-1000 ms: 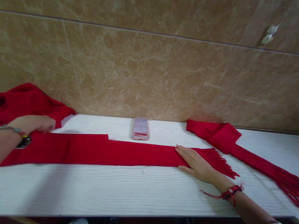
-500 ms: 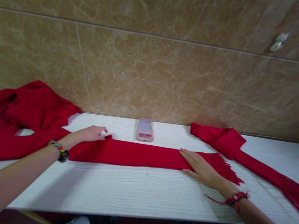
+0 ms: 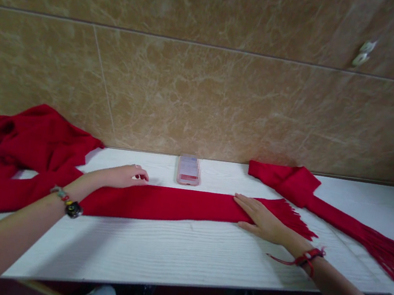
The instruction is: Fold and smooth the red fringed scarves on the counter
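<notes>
A long red scarf [image 3: 180, 204] lies stretched across the white table, its fringe showing at the right end. Along its far edge, my left hand [image 3: 124, 175] is closed in a pinch, thumb and fingertips meeting at the cloth. My right hand [image 3: 260, 218] rests flat on the scarf near the fringed end, fingers stretched out and holding nothing. On the left, a loose heap of red cloth [image 3: 32, 140] adjoins the scarf; whether they are one piece I cannot tell. A second red scarf [image 3: 299, 187], folded narrow with long fringe, lies at the right.
A phone [image 3: 189, 170] lies on the table [image 3: 179, 250] against the brown marble-look wall [image 3: 198, 97]. A small white fitting [image 3: 364, 53] is fixed high on the wall at the right. The table's front edge runs just below my forearms.
My left fingers have closed together at the scarf's far edge, and the small raised fold there no longer shows. My right hand stays flat in place. The whole view has shifted slightly.
</notes>
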The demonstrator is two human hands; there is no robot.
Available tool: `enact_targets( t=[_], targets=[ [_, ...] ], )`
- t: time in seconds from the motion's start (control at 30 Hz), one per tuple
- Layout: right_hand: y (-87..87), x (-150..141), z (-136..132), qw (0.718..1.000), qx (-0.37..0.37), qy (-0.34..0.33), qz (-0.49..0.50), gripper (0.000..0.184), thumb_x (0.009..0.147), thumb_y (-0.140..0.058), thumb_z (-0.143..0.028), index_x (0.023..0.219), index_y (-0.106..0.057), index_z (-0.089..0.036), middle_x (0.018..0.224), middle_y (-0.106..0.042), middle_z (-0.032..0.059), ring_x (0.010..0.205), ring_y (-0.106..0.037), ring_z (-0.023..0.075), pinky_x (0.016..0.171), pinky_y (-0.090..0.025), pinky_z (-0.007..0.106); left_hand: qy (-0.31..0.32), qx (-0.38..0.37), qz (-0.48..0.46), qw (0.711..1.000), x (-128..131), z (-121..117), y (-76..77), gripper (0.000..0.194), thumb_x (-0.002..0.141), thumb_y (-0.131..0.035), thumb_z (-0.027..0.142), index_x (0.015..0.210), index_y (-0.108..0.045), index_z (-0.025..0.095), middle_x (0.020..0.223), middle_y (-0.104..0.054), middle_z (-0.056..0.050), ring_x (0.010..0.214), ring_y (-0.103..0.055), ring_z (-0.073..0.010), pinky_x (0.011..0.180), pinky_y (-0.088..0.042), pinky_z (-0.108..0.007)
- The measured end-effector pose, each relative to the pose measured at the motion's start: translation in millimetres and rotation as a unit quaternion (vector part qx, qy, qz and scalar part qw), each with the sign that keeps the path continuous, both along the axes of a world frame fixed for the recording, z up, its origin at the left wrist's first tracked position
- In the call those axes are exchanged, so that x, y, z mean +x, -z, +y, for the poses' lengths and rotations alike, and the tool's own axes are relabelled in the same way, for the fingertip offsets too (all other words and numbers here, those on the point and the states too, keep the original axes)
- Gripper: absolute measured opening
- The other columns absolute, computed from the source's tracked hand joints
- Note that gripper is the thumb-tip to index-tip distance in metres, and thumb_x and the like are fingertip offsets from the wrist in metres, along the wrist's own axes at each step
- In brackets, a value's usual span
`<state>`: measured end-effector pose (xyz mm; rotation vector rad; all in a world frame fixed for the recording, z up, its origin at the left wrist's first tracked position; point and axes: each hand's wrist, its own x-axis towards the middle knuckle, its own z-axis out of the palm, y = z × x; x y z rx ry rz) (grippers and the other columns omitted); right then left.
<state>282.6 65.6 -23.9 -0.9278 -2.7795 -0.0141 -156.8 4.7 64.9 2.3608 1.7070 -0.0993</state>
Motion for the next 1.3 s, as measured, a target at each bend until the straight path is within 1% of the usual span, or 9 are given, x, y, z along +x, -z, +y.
enact_targets(
  t=[0.07,0.17,0.37,0.57,0.7,0.83,1.03,1.13,1.3],
  targets=[
    [-4.7,-1.3,0.6,1.0,-0.029,0.004,0.001,0.073,0.078,-0.045,-0.056,0.134,-0.031,-0.011,0.137,-0.033,0.0171,0.124,-0.034,0.0269,0.1,-0.032,0.045,0.031,-0.056,-0.029,0.998,14.9,-2.7,-0.7,0.036,0.075,-0.047,0.042,0.1,-0.059,0.019,0.1,-0.062,-0.004,0.086,-0.056,-0.0157,0.078,-0.041,-0.024],
    [-8.7,-3.5,1.4,0.997,-0.07,0.029,0.022,0.068,0.08,-0.042,-0.054,0.132,-0.035,-0.01,0.134,-0.038,0.0163,0.122,-0.037,0.0256,0.1,-0.033,0.043,0.011,-0.1,-0.008,0.995,18.7,-1.7,1.3,0.03,0.07,-0.053,0.038,0.091,-0.06,0.018,0.087,-0.064,-0.002,0.075,-0.056,-0.0149,0.067,-0.042,-0.022],
    [-4.9,-7.1,-0.9,0.994,-0.057,0.049,0.084,0.053,0.085,-0.037,-0.047,0.128,-0.041,-0.016,0.131,-0.043,0.0111,0.12,-0.039,0.0227,0.1,-0.033,0.042,-0.005,-0.128,0.016,0.992,5.2,5.1,-5.2,0.031,0.072,-0.047,0.04,0.087,-0.06,0.017,0.089,-0.064,-0.002,0.079,-0.055,-0.0163,0.071,-0.041,-0.023],
    [-5.5,-10.7,1.2,0.992,-0.055,0.061,0.096,0.048,0.086,-0.037,-0.042,0.125,-0.044,-0.014,0.127,-0.048,0.0124,0.116,-0.044,0.0226,0.098,-0.037,0.041,0.013,-0.091,-0.045,0.995,-12.2,23.0,-20.8,0.039,0.077,-0.037,0.049,0.082,-0.058,0.017,0.087,-0.062,-0.001,0.085,-0.053,-0.0167,0.076,-0.038,-0.022],
    [-3.2,-13.1,-0.5,0.993,-0.031,0.063,0.094,0.046,0.086,-0.038,-0.04,0.124,-0.046,-0.014,0.127,-0.048,0.0125,0.117,-0.043,0.023,0.099,-0.035,0.042,0.018,-0.092,-0.014,0.995,-20.9,34.3,1.5,0.04,0.076,-0.038,0.051,0.076,-0.058,0.016,0.079,-0.062,-0.002,0.074,-0.052,-0.0163,0.069,-0.039,-0.023],
    [-1.2,-11.8,-2.2,0.993,-0.016,0.061,0.096,0.044,0.086,-0.039,-0.037,0.123,-0.046,-0.015,0.126,-0.049,0.012,0.117,-0.043,0.0227,0.098,-0.037,0.042,-0.005,-0.053,-0.029,0.998,-25.5,27.2,28.3,0.039,0.078,-0.036,0.05,0.078,-0.056,0.016,0.075,-0.06,-0.002,0.068,-0.051,-0.0153,0.062,-0.038,-0.023],
    [-14.2,-21.9,7.1,0.994,0.017,0.05,0.094,0.04,0.084,-0.044,-0.033,0.118,-0.05,-0.015,0.119,-0.054,0.0141,0.112,-0.048,0.0252,0.094,-0.039,0.047,0.009,0.019,-0.024,0.999,-34.3,18.6,26.5,0.035,0.081,-0.036,0.044,0.086,-0.059,0.017,0.084,-0.062,-0.004,0.077,-0.054,-0.0158,0.073,-0.04,-0.025],
    [-23.8,-41.1,2.9,0.993,0.026,0.045,0.102,0.038,0.085,-0.043,-0.031,0.118,-0.05,-0.013,0.119,-0.054,0.015,0.113,-0.047,0.0261,0.096,-0.036,0.048,-0.009,0.048,0.02,0.999,-17.1,16.7,23.3,0.035,0.082,-0.039,0.038,0.103,-0.057,0.017,0.102,-0.06,-0.008,0.092,-0.054,-0.0191,0.083,-0.039,-0.03],
    [-25.0,-74.3,-22.4,0.997,0.032,-0.031,0.067,0.043,0.085,-0.045,-0.033,0.124,-0.045,-0.015,0.127,-0.048,0.0127,0.117,-0.043,0.024,0.097,-0.037,0.044,0.022,0.132,-0.004,0.991,57.7,-1.7,34.1,0.045,0.085,-0.039,0.04,0.124,-0.044,0.019,0.13,-0.041,-0.012,0.117,-0.04,-0.0235,0.097,-0.03,-0.039]
  ],
)
